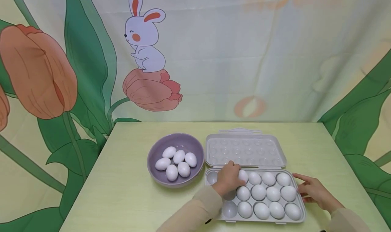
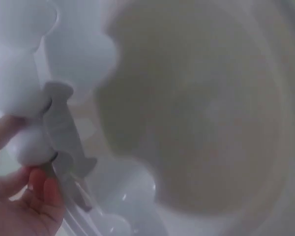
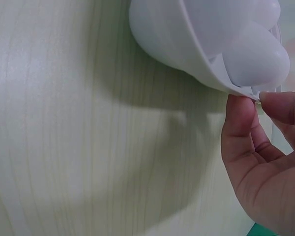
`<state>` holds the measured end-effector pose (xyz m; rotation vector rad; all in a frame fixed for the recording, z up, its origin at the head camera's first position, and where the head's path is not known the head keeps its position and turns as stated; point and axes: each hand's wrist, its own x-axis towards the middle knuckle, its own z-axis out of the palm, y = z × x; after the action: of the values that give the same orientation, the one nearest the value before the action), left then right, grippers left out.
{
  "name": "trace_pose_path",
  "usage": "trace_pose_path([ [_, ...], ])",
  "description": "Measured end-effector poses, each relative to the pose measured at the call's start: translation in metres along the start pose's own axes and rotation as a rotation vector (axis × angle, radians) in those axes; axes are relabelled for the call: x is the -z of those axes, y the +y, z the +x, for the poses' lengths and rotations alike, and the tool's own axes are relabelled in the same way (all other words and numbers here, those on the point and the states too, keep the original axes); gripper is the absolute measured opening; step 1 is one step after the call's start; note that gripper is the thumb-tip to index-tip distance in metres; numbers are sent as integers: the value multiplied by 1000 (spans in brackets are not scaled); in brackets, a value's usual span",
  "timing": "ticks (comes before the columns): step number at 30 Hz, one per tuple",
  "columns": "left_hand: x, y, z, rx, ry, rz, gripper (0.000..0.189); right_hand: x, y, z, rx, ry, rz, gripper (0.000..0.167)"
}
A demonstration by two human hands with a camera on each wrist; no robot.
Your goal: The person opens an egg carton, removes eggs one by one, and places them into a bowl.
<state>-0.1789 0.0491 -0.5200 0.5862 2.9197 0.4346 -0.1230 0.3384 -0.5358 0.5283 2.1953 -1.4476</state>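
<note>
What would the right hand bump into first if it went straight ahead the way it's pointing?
The egg box: the right hand pinches its end rim. Just past that, an end egg looks next in line, though depth is hard to judge.

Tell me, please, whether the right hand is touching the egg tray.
Touching. The right wrist view shows the right hand pinching the egg tray by its rim.

The pale yellow-green counter [image 1: 122, 191] has a faint wood grain. A round purple bowl [image 1: 190, 144] stands directly on it, left of centre, and just beside that, to the right, lies a whitish egg carton [image 1: 253, 220], its lid [image 1: 244, 151] opened back toward the counter's far edge.
</note>
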Motion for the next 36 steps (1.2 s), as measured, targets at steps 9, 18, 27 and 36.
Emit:
trace_pose_path([
  [9,-3,1,0,32,13,4,42,0,0,0,1,-4,4,61],
  [18,8,-6,3,12,-7,-211,35,1,-1,0,-6,-9,0,61],
  [27,37,-16,9,-13,-44,-337,32,0,-6,-4,0,-12,-12,62],
  [36,63,-36,17,5,-57,-351,27,0,-6,-6,0,-16,-7,62],
])
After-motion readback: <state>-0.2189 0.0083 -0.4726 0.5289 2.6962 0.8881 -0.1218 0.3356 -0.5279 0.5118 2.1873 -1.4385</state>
